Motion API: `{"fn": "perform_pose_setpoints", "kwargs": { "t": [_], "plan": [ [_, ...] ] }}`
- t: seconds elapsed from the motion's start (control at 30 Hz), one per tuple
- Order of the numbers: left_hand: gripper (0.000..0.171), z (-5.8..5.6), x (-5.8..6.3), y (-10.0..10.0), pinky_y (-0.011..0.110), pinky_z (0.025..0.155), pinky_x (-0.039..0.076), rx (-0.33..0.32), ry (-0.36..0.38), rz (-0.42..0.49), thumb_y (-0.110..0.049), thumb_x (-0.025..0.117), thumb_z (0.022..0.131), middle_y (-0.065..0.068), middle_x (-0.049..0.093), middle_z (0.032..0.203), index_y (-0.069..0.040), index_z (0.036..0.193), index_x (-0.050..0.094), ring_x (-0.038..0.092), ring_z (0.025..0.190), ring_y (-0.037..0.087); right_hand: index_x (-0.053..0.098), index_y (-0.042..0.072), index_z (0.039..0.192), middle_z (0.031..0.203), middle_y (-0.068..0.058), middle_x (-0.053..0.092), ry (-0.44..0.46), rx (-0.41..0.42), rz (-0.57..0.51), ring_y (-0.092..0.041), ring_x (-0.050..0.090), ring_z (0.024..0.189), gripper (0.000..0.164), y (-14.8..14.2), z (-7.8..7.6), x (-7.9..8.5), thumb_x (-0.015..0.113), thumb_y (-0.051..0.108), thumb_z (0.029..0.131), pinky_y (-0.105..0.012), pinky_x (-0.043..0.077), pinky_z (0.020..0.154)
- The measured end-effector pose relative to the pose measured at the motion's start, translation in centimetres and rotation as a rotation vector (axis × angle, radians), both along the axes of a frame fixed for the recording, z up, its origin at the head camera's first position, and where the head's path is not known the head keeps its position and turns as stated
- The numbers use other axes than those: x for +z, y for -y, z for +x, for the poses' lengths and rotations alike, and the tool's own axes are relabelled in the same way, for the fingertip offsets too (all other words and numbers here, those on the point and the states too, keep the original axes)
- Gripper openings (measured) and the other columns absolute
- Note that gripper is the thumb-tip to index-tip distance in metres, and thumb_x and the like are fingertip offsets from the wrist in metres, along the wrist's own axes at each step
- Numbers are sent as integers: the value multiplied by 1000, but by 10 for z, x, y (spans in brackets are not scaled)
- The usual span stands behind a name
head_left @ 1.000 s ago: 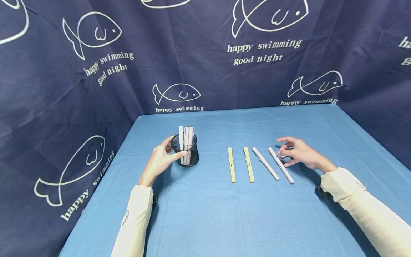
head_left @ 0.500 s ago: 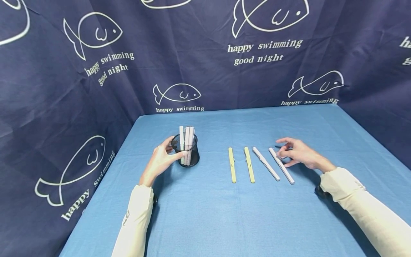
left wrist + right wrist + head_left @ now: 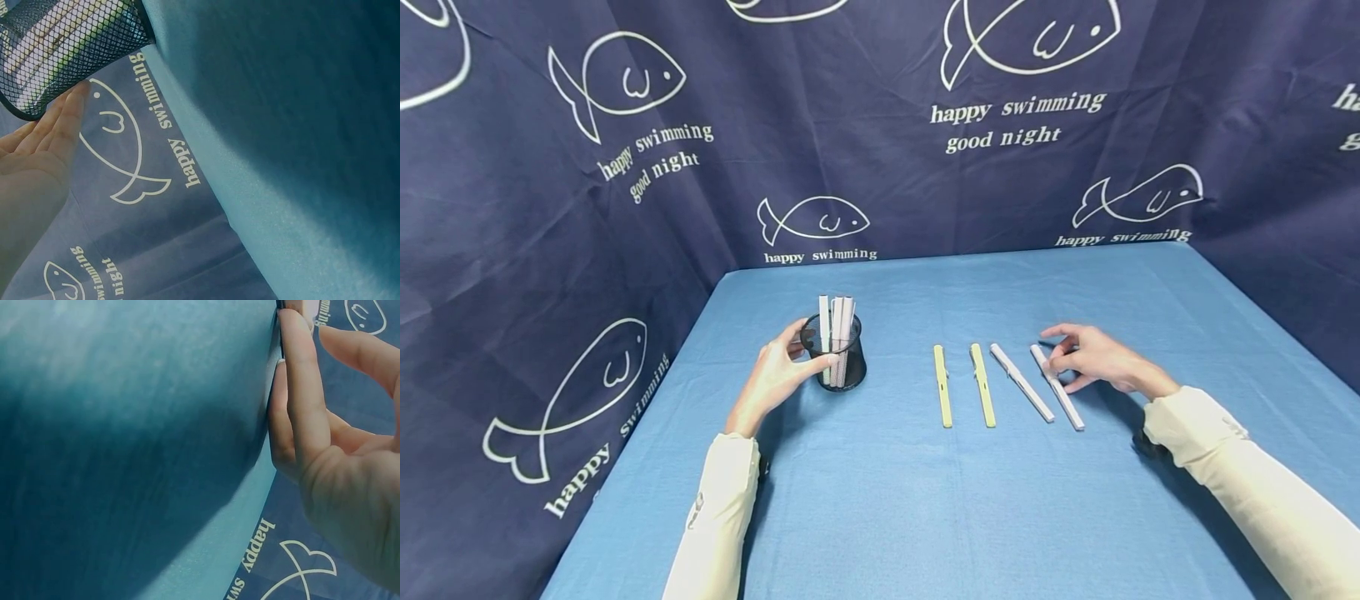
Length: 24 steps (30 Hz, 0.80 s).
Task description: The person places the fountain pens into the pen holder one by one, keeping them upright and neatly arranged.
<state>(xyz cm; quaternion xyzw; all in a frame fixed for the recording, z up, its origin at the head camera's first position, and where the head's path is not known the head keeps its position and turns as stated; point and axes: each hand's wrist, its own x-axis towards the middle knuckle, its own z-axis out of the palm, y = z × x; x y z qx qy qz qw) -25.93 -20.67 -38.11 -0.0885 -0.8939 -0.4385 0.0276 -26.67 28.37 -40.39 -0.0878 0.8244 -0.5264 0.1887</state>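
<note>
A black mesh pen holder (image 3: 842, 367) stands upright at the left of the table, with several white and pale pens (image 3: 839, 321) in it. My left hand (image 3: 777, 367) grips its left side, thumb in front and fingers behind. To the right lie two yellow pens (image 3: 942, 387) and two white pens (image 3: 1021, 382), apart from one another. Over the rightmost white pen (image 3: 1070, 406), my right hand (image 3: 1097, 358) touches its upper part with a fingertip. The right wrist view has the hand's fingers (image 3: 306, 381) mostly straight, with only the pen's end in sight.
A blue cloth (image 3: 880, 492) covers the table. Dark blue curtains (image 3: 910, 192) printed with white fish and lettering rise along the back and both sides.
The rightmost white pen has turned slightly, its far end shifting right and its near end left. My right hand has moved a little left. My left hand and the pen holder stay put.
</note>
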Motion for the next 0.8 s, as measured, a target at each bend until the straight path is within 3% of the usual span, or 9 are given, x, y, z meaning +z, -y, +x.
{"fn": "perform_pose_setpoints", "kwargs": {
  "t": [0.37, 0.8],
  "plan": [
    [94, 0, 1, 0, 52, 105, 48, 5, 5, -5, -40, 86, 85, 23, 54, 146, -2, 158, 39, 59, 128, 40, 32, -17, 151, 105, -21, 59, 7, 19, 29, -26, 69, 88, 72, 2, -1, 1, 71, 0, 93, -44, 63, 73],
    [94, 1, 1, 0, 51, 105, 48, 6, 14, 4, -40, 86, 85, 24, 54, 146, -3, 158, 39, 59, 128, 39, 35, -21, 146, 102, -19, 57, 1, 24, 15, -25, 69, 89, 63, 4, -1, -1, 66, -5, 93, -44, 63, 75]
  ]
}}
